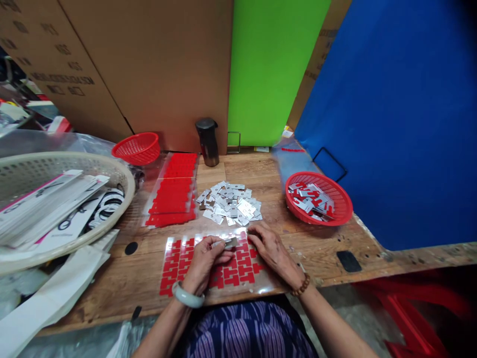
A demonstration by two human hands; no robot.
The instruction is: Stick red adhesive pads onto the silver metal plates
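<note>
A small metal plate [230, 242] sits pinched in the fingertips of the left hand [206, 262], over the top edge of a clear sheet of red stickers [208, 268] at six o'clock on the table [328, 248]. The right hand [271, 248] lies flat, fingers pressing the sheet's corner at three o'clock of the plate. This looks like the sticking step; the next move calls for careful alignment, with the pile of plates [229, 201] at twelve o'clock and the red basket [341, 211] at two.

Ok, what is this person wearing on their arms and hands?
Both arms are bare, with no sleeves or gloves. The left hand has a pale, smooth, glossy bangle at the wrist; the right hand has a brown round-bead bracelet. No rings show.
</note>
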